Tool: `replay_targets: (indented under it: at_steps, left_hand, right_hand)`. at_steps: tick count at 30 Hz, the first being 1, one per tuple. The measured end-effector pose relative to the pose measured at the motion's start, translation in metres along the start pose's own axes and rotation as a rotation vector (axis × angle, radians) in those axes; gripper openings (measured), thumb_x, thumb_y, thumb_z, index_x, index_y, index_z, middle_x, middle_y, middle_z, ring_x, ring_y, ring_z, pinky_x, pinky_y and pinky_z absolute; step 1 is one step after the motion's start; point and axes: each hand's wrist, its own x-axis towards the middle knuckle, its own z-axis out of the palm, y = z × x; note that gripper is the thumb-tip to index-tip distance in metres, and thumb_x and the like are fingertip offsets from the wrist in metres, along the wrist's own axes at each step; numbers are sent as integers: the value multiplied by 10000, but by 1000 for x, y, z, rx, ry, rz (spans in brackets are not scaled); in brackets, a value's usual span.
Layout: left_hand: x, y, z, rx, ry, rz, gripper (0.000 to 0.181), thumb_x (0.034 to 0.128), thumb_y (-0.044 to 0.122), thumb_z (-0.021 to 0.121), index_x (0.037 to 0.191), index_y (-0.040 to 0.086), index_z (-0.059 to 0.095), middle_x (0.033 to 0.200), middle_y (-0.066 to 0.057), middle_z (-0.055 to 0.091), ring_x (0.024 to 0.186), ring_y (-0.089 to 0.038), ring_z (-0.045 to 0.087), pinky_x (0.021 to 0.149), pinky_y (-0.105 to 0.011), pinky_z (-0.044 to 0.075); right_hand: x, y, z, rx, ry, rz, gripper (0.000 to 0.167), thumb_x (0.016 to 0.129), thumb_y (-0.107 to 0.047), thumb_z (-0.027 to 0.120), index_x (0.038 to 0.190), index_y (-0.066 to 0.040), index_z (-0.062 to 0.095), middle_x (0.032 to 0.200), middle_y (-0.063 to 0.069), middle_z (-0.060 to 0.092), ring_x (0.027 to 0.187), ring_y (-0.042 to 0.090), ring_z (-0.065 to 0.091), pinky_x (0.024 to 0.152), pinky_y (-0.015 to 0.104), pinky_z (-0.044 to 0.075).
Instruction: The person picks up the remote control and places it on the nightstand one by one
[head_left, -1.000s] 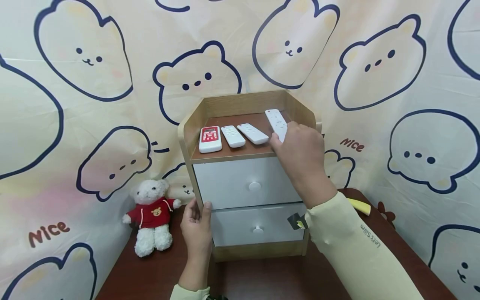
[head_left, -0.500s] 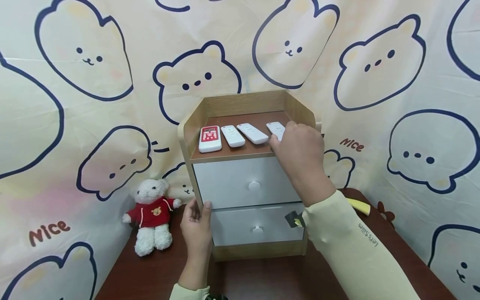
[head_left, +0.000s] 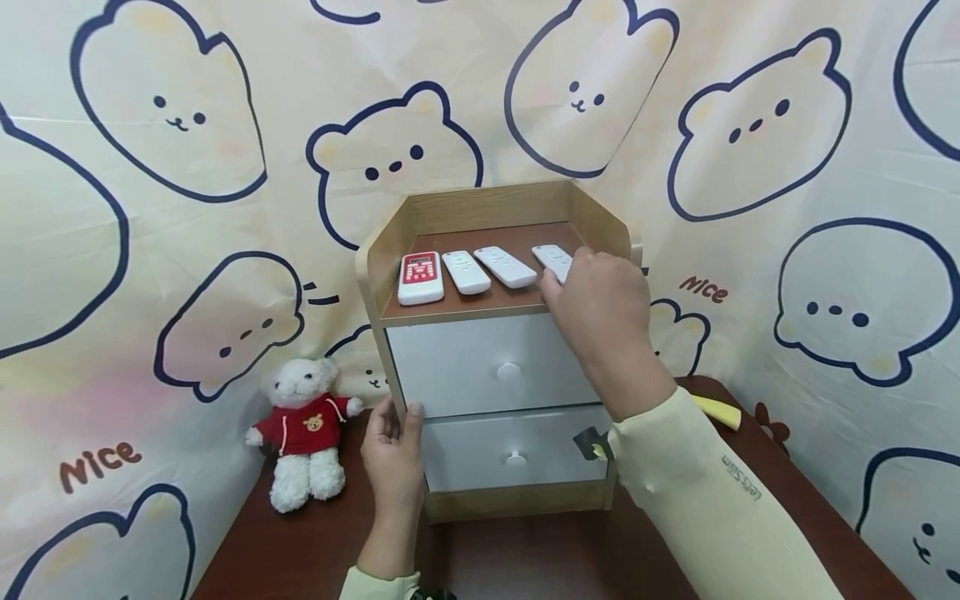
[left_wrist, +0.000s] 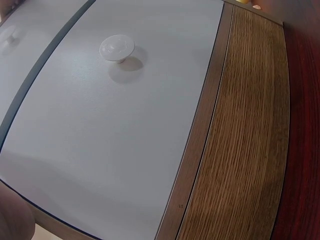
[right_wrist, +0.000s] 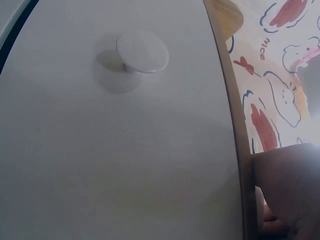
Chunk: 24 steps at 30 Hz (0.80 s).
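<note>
A small wooden cabinet (head_left: 517, 504) with two white drawers stands on the table. On its brown top shelf lie a red-faced white remote control (head_left: 420, 279), a short white remote control (head_left: 467, 273) and a longer slanted one, a white remote control (head_left: 506, 267). At the shelf's right end my right hand (head_left: 603, 321) holds the near end of another white remote control (head_left: 552, 260); its lower part is hidden behind the fingers. My left hand (head_left: 395, 454) rests against the cabinet's left side, thumb upright at the front edge. In the left wrist view, part of a hand shows at the lower-left corner.
Left of the cabinet a white teddy bear (head_left: 307, 429) in a red hoodie sits on the dark red table (head_left: 300, 554). A yellow object (head_left: 718, 412) lies behind the right sleeve. Raised wooden walls edge the shelf's back and sides. Round knobs (head_left: 509, 372) project from the drawers.
The remote control in my right hand has come down from a raised, tilted pose to lie flatter at shelf level. During the last half second it barely moves. My left hand stays put.
</note>
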Motion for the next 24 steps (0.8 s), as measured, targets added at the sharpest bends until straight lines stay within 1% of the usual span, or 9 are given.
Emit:
replay_targets:
  at_steps: [1,5,7,10,13,15,18,21,24]
  left_hand:
    - [0,0,0,-1,1,-1,420,1015,112,787,1401,3,666,1252,20,723,1199,-110,672,1000,-158,533]
    - [-1,-1,0,-5,0,-2,416,1015,110,785,1399,1,667,1268,-1,727,1209,-101,674,1009,-150,527]
    - [-2,-1,1,-9,-4,0,419,1015,107,784,1402,0,665,1284,-20,725,1221,-107,672,1018,-152,524]
    - [-2,-1,2,-2,-9,2,426,1015,125,790,1407,13,668,1302,-33,723,1235,-116,669,1025,-154,523]
    - [-1,-1,3,4,-10,6,428,1013,141,796,1405,22,671,1308,-32,726,1239,-121,668,1024,-154,524]
    - [-1,0,4,4,-12,6,427,1012,140,797,1403,20,672,1307,-38,727,1239,-123,670,1023,-156,525]
    - [0,0,3,7,-19,-4,434,1014,133,793,1411,14,666,1334,-74,721,1247,-119,667,1028,-154,524]
    - [0,2,-2,41,-38,-13,453,1026,146,780,1437,6,651,1404,-136,704,1268,-84,652,1031,-125,511]
    - [2,3,-11,110,-77,3,455,1045,156,755,1458,1,641,1457,-173,684,1284,-37,632,1034,-93,490]
  right_hand:
    - [-2,1,-1,10,-7,0,579,1053,-468,618,991,94,745,714,169,669,646,291,621,557,354,486]
    - [-12,3,-6,83,-22,12,619,1044,-481,629,1161,116,741,842,223,733,750,330,678,646,397,567]
    - [-20,6,-10,120,-10,16,628,1034,-472,649,1222,123,720,920,249,754,803,353,700,701,426,600]
    - [-37,14,-15,191,64,12,572,1011,-423,697,1224,108,712,1007,260,773,845,382,708,744,473,608]
    - [-57,29,-13,268,199,-12,513,980,-349,745,1240,91,717,1075,265,787,865,414,716,753,522,597]
    - [-71,43,-7,302,291,-37,490,959,-314,767,1248,79,730,1052,255,791,856,417,712,726,532,589]
    - [-94,64,7,322,377,-68,472,947,-307,763,1245,59,744,988,238,785,830,399,694,692,525,565]
    - [-117,85,25,337,406,-122,411,952,-293,714,1192,38,761,972,213,791,843,382,698,680,526,558]
    - [-139,103,42,356,396,-192,386,937,-283,681,1161,19,771,996,185,805,878,361,721,702,534,571]
